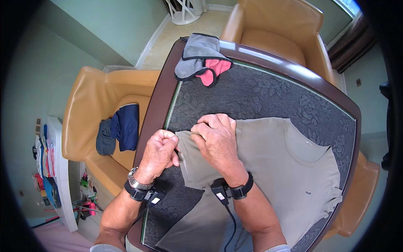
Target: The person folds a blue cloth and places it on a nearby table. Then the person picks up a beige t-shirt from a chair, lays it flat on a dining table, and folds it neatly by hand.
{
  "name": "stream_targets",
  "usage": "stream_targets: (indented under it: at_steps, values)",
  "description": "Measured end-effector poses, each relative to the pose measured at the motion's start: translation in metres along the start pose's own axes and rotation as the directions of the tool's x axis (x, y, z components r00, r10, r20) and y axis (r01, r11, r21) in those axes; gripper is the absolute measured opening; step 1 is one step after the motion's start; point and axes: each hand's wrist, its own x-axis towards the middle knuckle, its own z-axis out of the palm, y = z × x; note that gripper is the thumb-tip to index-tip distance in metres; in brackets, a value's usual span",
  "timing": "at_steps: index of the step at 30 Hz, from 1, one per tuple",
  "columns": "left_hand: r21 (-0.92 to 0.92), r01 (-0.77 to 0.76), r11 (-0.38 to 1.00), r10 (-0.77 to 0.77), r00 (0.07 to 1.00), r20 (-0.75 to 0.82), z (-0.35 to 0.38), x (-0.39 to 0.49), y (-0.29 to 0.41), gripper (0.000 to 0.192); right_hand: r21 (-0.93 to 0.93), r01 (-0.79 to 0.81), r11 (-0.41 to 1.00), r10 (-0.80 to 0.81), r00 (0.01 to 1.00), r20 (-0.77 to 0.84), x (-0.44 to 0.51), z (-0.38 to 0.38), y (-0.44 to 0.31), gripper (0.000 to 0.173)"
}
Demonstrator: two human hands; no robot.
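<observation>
A grey-beige T-shirt point(274, 163) lies spread on the dark patterned top of a wood-rimmed table point(258, 85), its neckline towards the right. My left hand point(160, 151) pinches the corner of the sleeve hem at the shirt's left end between thumb and forefinger. Close beside it, my right hand point(215, 135) rests on the same sleeve, fingers bent, with cloth gathered under the fingertips; whether it grips the cloth is hard to tell. Small creases run along the sleeve between the two hands. Both wrists wear black straps with small cabled devices, and the left also has a metal watch.
A grey and pink cloth point(203, 60) lies on the table's far left corner. Folded dark garments point(127, 127) sit on a tan armchair point(94, 82) at the left. Another armchair point(274, 37) stands behind the table. A white shelf point(61, 176) with clothes is at far left.
</observation>
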Motion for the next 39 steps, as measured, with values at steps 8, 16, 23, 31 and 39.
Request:
stream_targets:
  at_steps: [8,16,23,31,39]
  values:
    - [-0.026,0.081,0.996,-0.082,0.996,-0.018,0.006,-0.006,0.007,0.03,-0.003,-0.014,1.0,0.014,1.0,0.002,0.001,-0.001,0.0,0.022]
    - [-0.034,0.026,0.999,-0.025,1.0,0.015,0.005,-0.01,-0.003,0.039,-0.005,-0.015,1.0,0.015,1.0,0.006,0.001,-0.002,0.0,0.022]
    - [0.267,-0.132,0.955,0.152,0.987,-0.056,0.003,-0.01,-0.009,0.036,0.002,-0.018,1.0,0.018,1.0,0.009,0.0,-0.001,0.0,0.024]
    - [0.738,-0.358,0.572,0.52,0.854,0.011,0.018,-0.018,-0.009,0.037,-0.004,-0.019,1.0,0.019,0.999,0.027,0.0,-0.002,-0.001,0.027]
    - [0.671,-0.395,0.628,0.513,0.858,0.025,0.02,-0.055,-0.01,0.016,0.008,-0.015,1.0,0.014,1.0,0.008,0.0,-0.003,0.0,0.029]
